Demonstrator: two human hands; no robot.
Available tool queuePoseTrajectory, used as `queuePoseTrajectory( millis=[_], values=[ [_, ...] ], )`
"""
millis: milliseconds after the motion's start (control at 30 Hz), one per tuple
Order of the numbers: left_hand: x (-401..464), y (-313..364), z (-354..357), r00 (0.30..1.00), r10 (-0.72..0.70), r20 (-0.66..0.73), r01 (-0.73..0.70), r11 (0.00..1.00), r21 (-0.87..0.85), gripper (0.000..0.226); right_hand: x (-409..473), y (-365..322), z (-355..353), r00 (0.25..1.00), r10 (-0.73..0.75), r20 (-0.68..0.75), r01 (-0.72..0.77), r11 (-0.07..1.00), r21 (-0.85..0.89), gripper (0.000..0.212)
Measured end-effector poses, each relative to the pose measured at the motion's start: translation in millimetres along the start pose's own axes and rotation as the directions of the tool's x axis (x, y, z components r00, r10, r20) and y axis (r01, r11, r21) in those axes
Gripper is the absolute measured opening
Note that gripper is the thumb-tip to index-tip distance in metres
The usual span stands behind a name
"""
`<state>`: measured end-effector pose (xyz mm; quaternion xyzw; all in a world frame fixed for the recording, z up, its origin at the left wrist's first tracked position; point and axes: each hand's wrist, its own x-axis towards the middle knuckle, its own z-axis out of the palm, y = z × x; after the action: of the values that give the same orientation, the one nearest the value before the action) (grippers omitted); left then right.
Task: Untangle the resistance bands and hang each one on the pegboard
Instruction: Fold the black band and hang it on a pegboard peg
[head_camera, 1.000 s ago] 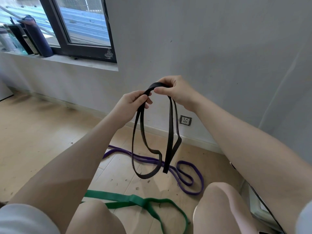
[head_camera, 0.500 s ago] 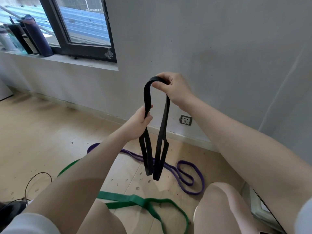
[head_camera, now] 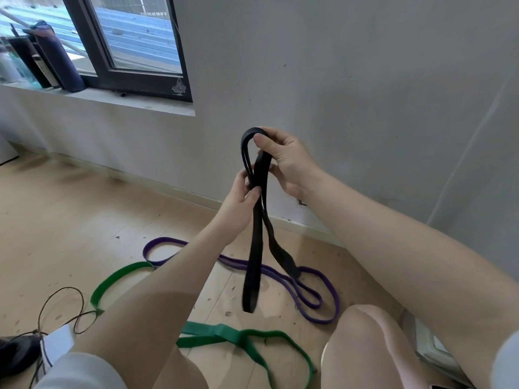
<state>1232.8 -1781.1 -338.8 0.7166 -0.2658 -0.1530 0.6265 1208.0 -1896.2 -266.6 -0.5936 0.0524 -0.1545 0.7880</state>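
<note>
A black resistance band [head_camera: 254,256] hangs folded in front of me, its loops reaching down toward the floor. My right hand [head_camera: 289,161] pinches the band's top bend between thumb and fingers. Just below it, my left hand [head_camera: 243,200] grips the hanging strands together. A purple band [head_camera: 320,301] lies in loops on the wooden floor under the black one. A green band [head_camera: 244,336] lies twisted on the floor nearer to me, partly hidden by my left arm. No pegboard is in view.
A grey wall [head_camera: 351,94] stands close ahead, with a window [head_camera: 134,37] and a sill holding a dark bottle [head_camera: 60,60] at the upper left. A thin brown cord [head_camera: 60,310] loops on the floor at the lower left. My knees fill the bottom of the frame.
My left hand has slid up the black band and gathered its strands just under my right hand. The band now hangs as narrow folded loops instead of one wide loop.
</note>
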Motion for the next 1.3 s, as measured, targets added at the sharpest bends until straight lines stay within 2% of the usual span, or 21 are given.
queuePoseTrajectory(
  millis=[167, 367, 433, 533, 667, 733, 833, 900, 967, 1033, 1067, 1100, 1133, 1167, 1200, 1233, 1267, 1300],
  values=[
    [1, -4, -4, 0.998, -0.011, 0.055, 0.008, 0.999, 0.044, 0.027, 2, 1, -12, 0.999, 0.020, -0.031, -0.018, 0.999, 0.042, 0.012],
    [4, -8, 6, 0.995, -0.046, 0.086, 0.047, 0.999, -0.004, 0.029, 1, 10, -6, 0.998, 0.060, 0.004, -0.060, 0.990, 0.129, 0.013],
    [4, -11, 6, 0.996, -0.026, 0.090, 0.022, 0.998, 0.053, 0.033, 3, 9, -6, 0.998, 0.069, -0.003, -0.068, 0.985, 0.156, 0.013],
    [2, -20, 1, 0.995, -0.059, 0.081, 0.045, 0.985, 0.165, 0.031, 6, 9, -14, 0.996, 0.082, -0.031, -0.076, 0.984, 0.162, 0.011],
    [-2, -30, -6, 0.989, -0.098, 0.112, 0.082, 0.987, 0.141, 0.023, 7, 14, -28, 0.991, 0.096, -0.090, -0.077, 0.977, 0.198, 0.009],
    [-4, -32, -8, 0.983, -0.118, 0.142, 0.095, 0.983, 0.160, 0.027, 7, 18, -37, 0.985, 0.105, -0.134, -0.071, 0.969, 0.235, 0.009],
    [-7, -34, -13, 0.980, -0.104, 0.167, 0.066, 0.974, 0.216, 0.030, 8, 24, -50, 0.974, 0.127, -0.189, -0.067, 0.953, 0.294, 0.010],
    [-6, -30, -19, 0.993, -0.021, 0.113, -0.013, 0.957, 0.291, 0.023, 8, 32, -65, 0.965, 0.158, -0.210, -0.086, 0.944, 0.318, 0.012],
    [0, -18, -23, 0.991, 0.110, 0.071, -0.128, 0.917, 0.377, 0.027, 6, 43, -81, 0.944, 0.206, -0.259, -0.152, 0.965, 0.212, 0.015],
    [11, -2, -26, 0.978, 0.171, 0.116, -0.206, 0.857, 0.472, 0.035, 2, 53, -91, 0.922, 0.193, -0.336, -0.242, 0.964, -0.110, 0.013],
    [17, 5, -27, 0.975, 0.160, 0.151, -0.215, 0.833, 0.510, 0.036, -1, 55, -92, 0.921, 0.141, -0.364, -0.256, 0.923, -0.289, 0.027],
    [24, 11, -29, 0.973, 0.133, 0.190, -0.218, 0.807, 0.549, 0.037, -5, 54, -91, 0.941, 0.043, -0.336, -0.207, 0.859, -0.468, 0.046],
    [30, 16, -31, 0.969, 0.098, 0.228, -0.218, 0.774, 0.594, 0.038, -8, 51, -86, 0.972, -0.084, -0.220, -0.080, 0.761, -0.644, 0.059],
    [36, 22, -33, 0.963, 0.062, 0.264, -0.223, 0.733, 0.643, 0.040, -10, 43, -75, 0.983, -0.181, -0.027, 0.090, 0.604, -0.792, 0.066],
    [41, 26, -34, 0.955, 0.032, 0.295, -0.235, 0.689, 0.686, 0.041, -10, 36, -63, 0.961, -0.208, 0.181, 0.253, 0.405, -0.879, 0.067],
    [45, 30, -35, 0.948, 0.014, 0.318, -0.248, 0.659, 0.710, 0.041, -9, 31, -50, 0.925, -0.168, 0.339, 0.371, 0.225, -0.901, 0.067],
    [47, 32, -36, 0.944, 0.005, 0.330, -0.253, 0.655, 0.713, 0.040, -4, 28, -39, 0.901, -0.090, 0.424, 0.432, 0.118, -0.894, 0.067],
    [48, 34, -38, 0.944, -0.001, 0.331, -0.245, 0.671, 0.700, 0.041, 2, 26, -30, 0.899, -0.009, 0.438, 0.436, 0.106, -0.894, 0.068]
  ],
)
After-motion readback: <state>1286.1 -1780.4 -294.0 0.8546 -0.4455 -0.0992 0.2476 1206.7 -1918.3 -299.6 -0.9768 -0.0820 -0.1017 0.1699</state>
